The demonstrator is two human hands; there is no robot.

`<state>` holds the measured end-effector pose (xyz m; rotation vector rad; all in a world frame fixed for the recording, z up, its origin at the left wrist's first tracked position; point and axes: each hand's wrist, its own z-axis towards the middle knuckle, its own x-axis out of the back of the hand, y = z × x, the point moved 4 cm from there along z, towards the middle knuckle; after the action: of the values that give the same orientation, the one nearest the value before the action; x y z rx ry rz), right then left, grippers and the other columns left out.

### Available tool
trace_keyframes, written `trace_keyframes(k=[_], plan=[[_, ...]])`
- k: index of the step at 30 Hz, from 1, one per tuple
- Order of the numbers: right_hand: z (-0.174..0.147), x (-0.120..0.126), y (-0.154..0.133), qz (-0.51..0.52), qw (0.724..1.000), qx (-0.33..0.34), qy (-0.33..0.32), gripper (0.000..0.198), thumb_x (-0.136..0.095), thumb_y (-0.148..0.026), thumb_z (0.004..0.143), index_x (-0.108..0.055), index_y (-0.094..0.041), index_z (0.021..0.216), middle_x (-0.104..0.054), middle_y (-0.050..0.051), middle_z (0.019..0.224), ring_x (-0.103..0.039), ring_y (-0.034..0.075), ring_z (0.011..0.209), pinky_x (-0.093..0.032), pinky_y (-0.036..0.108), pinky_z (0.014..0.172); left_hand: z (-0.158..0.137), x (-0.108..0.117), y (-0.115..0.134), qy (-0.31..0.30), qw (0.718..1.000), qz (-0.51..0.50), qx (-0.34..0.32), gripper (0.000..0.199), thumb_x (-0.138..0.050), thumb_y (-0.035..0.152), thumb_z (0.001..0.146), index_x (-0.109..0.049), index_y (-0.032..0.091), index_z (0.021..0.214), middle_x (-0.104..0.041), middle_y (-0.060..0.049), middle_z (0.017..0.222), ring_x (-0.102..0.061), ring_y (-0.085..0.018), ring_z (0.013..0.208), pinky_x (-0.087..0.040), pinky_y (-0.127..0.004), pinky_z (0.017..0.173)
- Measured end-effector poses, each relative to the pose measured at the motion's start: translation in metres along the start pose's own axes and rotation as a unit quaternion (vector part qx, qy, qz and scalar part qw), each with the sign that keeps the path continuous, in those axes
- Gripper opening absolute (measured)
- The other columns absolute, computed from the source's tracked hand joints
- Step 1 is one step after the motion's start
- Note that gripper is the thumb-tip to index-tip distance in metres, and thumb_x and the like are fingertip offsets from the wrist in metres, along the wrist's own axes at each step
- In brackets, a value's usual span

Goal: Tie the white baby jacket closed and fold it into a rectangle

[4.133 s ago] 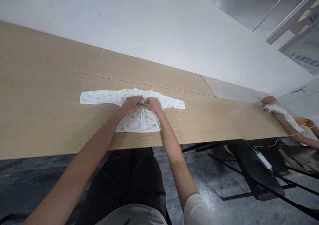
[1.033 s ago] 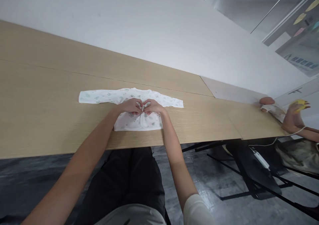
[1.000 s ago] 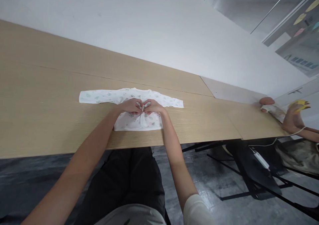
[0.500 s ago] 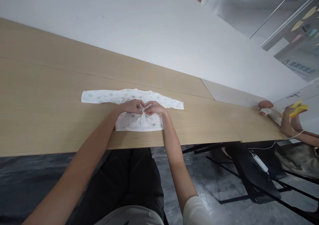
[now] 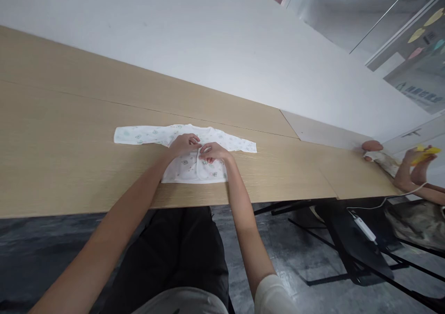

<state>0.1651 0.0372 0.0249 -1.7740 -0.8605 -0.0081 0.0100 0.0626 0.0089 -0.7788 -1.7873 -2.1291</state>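
A small white baby shirt (image 5: pixel 184 166) with a scattered print lies on the table, its long sleeves spread to either side and its neckline away from me. My left hand (image 5: pixel 185 144) rests over the upper chest, fingers curled and closed at the front opening. Just to its right and slightly lower, my right hand (image 5: pixel 213 151) pinches the edge of that opening between thumb and fingers. Below my hands the front edge runs down to the hem. Whatever small fastening may be between the fingertips is hidden.
The wooden table (image 5: pixel 86 175) stretches left and right along a white partition (image 5: pixel 167 31). At the far right, another person's hands hold a yellow thing (image 5: pixel 424 155) near a doll-like figure (image 5: pixel 380 160). A black chair (image 5: pixel 358 244) with a white power strip (image 5: pixel 364 228) stands below.
The gathered cloth at the front of the shirt has dropped flatter. My left hand has shifted slightly up, and the fingertips of both hands have moved. The other person's yellow thing moved right.
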Motion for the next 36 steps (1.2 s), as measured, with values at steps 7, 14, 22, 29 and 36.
trace_keyframes(k=[7,14,22,29,36], plan=[[-0.0012,0.0023,-0.0008,0.009,1.0,0.007,0.003,0.01,-0.075,-0.014,0.077,-0.065,-0.015,0.074,-0.053,-0.006,0.047,-0.051,0.006,0.043,-0.044,0.015,0.043,-0.0023,-0.0015,0.0043,-0.076,0.996,0.04,0.005,0.034,-0.059,0.044,0.074,-0.068,0.02,0.096,-0.073,-0.002,0.072,-0.066,-0.019,0.07,-0.048,-0.027,0.067],[0.0045,0.0051,0.0042,0.035,0.997,0.021,0.067,0.026,-0.073,-0.026,0.083,-0.059,-0.015,0.064,-0.053,-0.005,0.047,-0.049,0.005,0.04,-0.041,0.015,0.041,-0.0019,-0.002,0.0036,-0.088,0.996,-0.017,-0.001,0.04,-0.056,0.048,0.076,-0.068,0.021,0.102,-0.075,-0.003,0.084,-0.069,-0.022,0.091,-0.05,-0.029,0.082],[0.0082,0.0038,0.0065,-0.036,0.994,0.016,0.104,0.038,-0.074,-0.034,0.082,-0.054,-0.016,0.055,-0.053,-0.003,0.043,-0.048,0.006,0.038,-0.038,0.015,0.038,0.0013,-0.0044,-0.0029,-0.087,0.996,-0.011,0.015,0.037,-0.055,0.046,0.075,-0.067,0.022,0.1,-0.075,-0.004,0.088,-0.068,-0.023,0.094,-0.051,-0.031,0.081],[0.0039,0.0039,0.0,0.01,0.995,0.031,0.092,0.026,-0.065,-0.016,0.083,-0.057,-0.015,0.059,-0.053,-0.004,0.046,-0.048,0.006,0.04,-0.041,0.015,0.04,-0.0025,-0.0022,0.0013,-0.066,0.997,0.013,-0.026,0.035,-0.067,0.043,0.065,-0.067,0.022,0.093,-0.075,-0.006,0.096,-0.067,-0.024,0.095,-0.051,-0.035,0.087],[0.0045,-0.0003,0.0003,-0.001,0.998,0.022,0.052,0.014,-0.066,-0.012,0.081,-0.062,-0.014,0.068,-0.053,-0.005,0.046,-0.049,0.006,0.04,-0.041,0.014,0.039,0.0027,0.0006,0.001,-0.029,0.989,0.135,-0.056,0.029,-0.068,0.037,0.064,-0.072,0.022,0.089,-0.073,-0.006,0.098,-0.063,-0.027,0.098,-0.047,-0.036,0.092]])
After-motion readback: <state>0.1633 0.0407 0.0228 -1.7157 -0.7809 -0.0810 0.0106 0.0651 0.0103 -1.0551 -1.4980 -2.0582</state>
